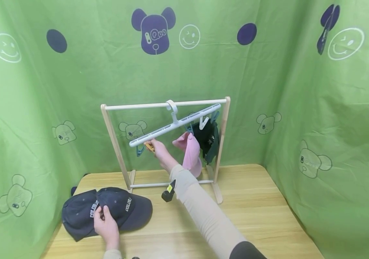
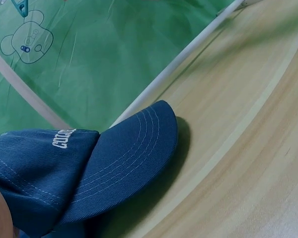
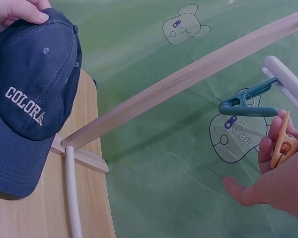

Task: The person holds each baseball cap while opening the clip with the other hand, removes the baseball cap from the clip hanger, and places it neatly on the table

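Observation:
Two dark blue caps with white lettering overlap at the table's left. My left hand [image 1: 106, 225] pinches the crown of the right-hand cap [image 1: 114, 203], whose brim points right; the other cap [image 1: 79, 210] lies beside and partly behind it. A white clip hanger [image 1: 174, 125] hangs tilted, its left end low. Near that end, my right hand [image 1: 161, 153] is at an orange clip [image 3: 284, 144], which lies against the fingers, while the thumb stands apart. A teal clip [image 3: 248, 101] hangs beside it. A pink cap [image 1: 191, 153] and a dark green cap [image 1: 209, 140] hang on the hanger's right half.
The hanger hooks over the top rail [image 1: 132, 107] of a small wooden rack, whose feet stand on the wooden table [image 1: 252, 216]. A white clip [image 1: 203, 123] hangs near the dark green cap. Green printed cloth [image 1: 84, 79] encloses the back and sides.

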Motion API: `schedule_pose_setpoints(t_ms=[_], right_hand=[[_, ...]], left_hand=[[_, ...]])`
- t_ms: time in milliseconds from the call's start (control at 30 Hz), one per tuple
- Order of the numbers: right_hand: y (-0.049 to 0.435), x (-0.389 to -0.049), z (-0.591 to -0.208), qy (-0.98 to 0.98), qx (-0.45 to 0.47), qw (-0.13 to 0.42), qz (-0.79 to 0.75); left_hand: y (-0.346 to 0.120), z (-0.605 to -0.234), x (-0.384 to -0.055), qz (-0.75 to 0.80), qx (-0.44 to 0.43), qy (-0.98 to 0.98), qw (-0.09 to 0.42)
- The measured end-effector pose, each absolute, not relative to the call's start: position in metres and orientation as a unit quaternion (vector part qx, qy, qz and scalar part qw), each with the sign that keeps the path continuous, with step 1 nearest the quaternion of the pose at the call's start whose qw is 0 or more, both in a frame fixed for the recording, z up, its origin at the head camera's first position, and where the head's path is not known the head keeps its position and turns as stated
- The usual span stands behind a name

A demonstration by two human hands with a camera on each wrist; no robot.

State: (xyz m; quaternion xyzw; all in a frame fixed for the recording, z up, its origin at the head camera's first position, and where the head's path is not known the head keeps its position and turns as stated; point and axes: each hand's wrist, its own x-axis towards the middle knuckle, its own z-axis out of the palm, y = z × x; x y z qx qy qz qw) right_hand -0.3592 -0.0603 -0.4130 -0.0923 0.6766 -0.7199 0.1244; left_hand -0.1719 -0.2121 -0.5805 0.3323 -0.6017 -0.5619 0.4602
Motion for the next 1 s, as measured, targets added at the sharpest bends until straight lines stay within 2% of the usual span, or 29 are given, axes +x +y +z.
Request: schedule_pose_setpoints(t_ms=[1000], right_hand=[[-0.061,-0.36,-0.415,0.668,-0.09,0.132,-0.726]], left_hand=[[-0.232,-0.602,-0.171,-0.57,0.376,-0.614,0.396]])
